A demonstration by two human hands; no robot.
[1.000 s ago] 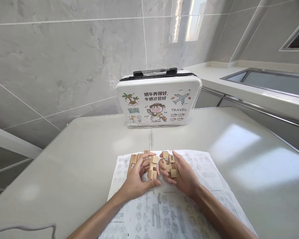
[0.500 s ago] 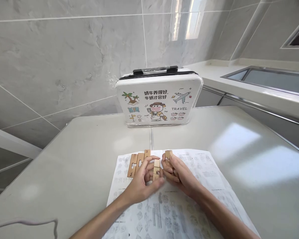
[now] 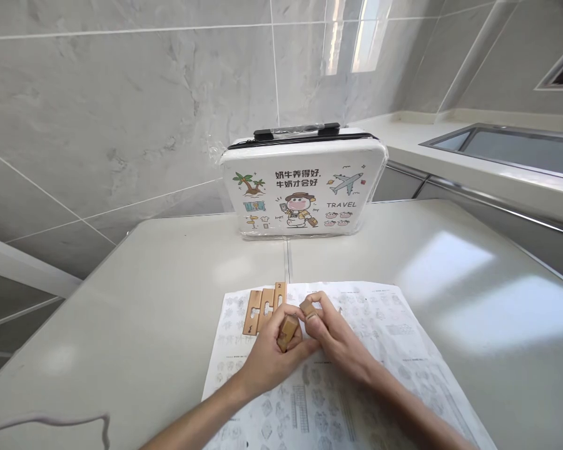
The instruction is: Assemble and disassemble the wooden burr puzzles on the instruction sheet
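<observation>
My left hand (image 3: 274,347) is closed around a notched wooden puzzle piece (image 3: 288,331), whose end faces up between thumb and fingers. My right hand (image 3: 331,331) pinches another small wooden puzzle piece (image 3: 308,307) with thumb and index finger. Both hands are close together over the paper, and their fingers hide much of the two pieces. Just behind my left hand, several flat wooden pieces (image 3: 254,312) with cut-outs and printed numbers lie side by side on the printed sheet (image 3: 370,312).
A white cartoon suitcase (image 3: 303,187) in clear plastic wrap stands at the back of the pale table (image 3: 136,331), against a grey tiled wall. A counter with a framed dark panel (image 3: 520,150) is at the right. A thin cord-like strand (image 3: 51,419) shows at the lower left.
The piece in my left hand has turned and sits deeper in the fingers. My right hand's piece has tilted and come down towards the left hand. The view has shifted slightly.
</observation>
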